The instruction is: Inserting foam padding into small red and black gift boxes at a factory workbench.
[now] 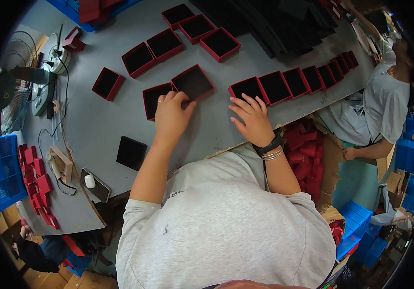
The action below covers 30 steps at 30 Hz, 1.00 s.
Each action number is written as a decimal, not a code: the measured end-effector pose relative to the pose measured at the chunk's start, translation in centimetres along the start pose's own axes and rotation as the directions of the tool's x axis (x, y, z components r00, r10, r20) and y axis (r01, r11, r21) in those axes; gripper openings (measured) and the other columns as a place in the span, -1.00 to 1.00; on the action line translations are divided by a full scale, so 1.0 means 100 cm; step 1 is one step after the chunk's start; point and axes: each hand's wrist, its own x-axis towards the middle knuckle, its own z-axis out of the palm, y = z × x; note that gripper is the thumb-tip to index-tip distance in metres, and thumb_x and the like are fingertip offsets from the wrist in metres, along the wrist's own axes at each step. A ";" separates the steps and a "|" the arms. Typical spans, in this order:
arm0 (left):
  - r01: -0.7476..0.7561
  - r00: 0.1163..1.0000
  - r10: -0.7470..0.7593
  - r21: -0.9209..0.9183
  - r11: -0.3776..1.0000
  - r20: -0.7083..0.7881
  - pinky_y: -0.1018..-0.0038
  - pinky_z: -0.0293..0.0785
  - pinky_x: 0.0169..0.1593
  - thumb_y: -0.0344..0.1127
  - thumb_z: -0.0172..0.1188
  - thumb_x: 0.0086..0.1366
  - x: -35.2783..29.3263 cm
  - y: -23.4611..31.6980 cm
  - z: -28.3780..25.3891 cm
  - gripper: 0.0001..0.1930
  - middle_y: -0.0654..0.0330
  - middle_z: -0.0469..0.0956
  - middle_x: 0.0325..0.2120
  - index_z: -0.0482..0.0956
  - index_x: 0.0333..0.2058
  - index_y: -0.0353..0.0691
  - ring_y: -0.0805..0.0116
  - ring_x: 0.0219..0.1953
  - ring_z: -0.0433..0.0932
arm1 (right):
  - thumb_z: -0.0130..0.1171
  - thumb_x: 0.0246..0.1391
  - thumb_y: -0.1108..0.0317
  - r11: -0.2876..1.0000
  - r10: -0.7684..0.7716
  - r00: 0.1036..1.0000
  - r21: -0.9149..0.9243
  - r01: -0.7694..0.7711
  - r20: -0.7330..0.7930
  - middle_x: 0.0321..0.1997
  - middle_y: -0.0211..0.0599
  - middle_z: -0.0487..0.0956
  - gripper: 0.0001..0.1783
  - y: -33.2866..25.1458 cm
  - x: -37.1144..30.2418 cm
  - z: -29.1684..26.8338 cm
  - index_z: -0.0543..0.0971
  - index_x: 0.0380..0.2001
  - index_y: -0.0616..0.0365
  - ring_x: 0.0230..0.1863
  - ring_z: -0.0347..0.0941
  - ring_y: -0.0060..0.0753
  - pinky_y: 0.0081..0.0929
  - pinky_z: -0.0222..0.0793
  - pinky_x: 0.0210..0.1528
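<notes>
My left hand (171, 115) rests on a shallow square red cardboard box with a black lining (155, 98), fingers (178, 96) loosely curled over its rim, gripping nothing. My right hand (253, 120) lies flat on the grey bench (96, 125), fingers (243, 102) spread apart, tips touching the first open box of a row of matching red boxes (296, 82) running away to the right.
</notes>
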 end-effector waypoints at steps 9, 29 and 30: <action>-0.162 0.980 0.174 -0.120 0.979 0.098 0.26 0.51 -0.18 -0.28 0.36 0.13 -0.058 0.038 0.011 -0.81 0.11 0.52 -0.26 0.63 -0.33 -0.23 0.10 -0.25 0.55 | 0.26 0.11 0.19 0.991 -0.002 0.996 0.130 0.013 -0.090 0.29 -0.22 0.38 -0.53 -0.010 0.002 -0.005 0.53 0.10 -0.01 0.27 0.31 -0.15 -0.02 0.04 0.38; -0.442 0.794 0.545 -0.360 0.821 0.268 0.21 0.50 0.11 -0.16 0.48 0.02 -0.031 0.063 0.031 -0.20 -0.08 0.13 0.29 0.31 0.22 -0.15 -0.08 0.09 0.46 | 0.32 0.04 0.08 0.999 0.039 0.991 0.007 -0.039 -0.128 0.35 -0.21 0.31 -0.53 0.012 -0.026 -0.013 0.58 0.02 -0.04 0.40 0.15 -0.11 0.03 -0.06 0.42; -0.450 0.758 0.587 -0.424 0.786 0.284 0.20 0.49 0.14 -0.15 0.48 0.02 -0.026 0.064 0.031 -0.14 -0.10 0.07 0.32 0.26 0.28 -0.13 -0.09 0.12 0.45 | 0.33 0.02 0.05 0.999 0.051 0.988 0.019 -0.048 -0.149 0.36 -0.21 0.29 -0.50 0.011 -0.027 -0.014 0.57 0.03 -0.04 0.41 0.14 -0.10 0.05 -0.07 0.42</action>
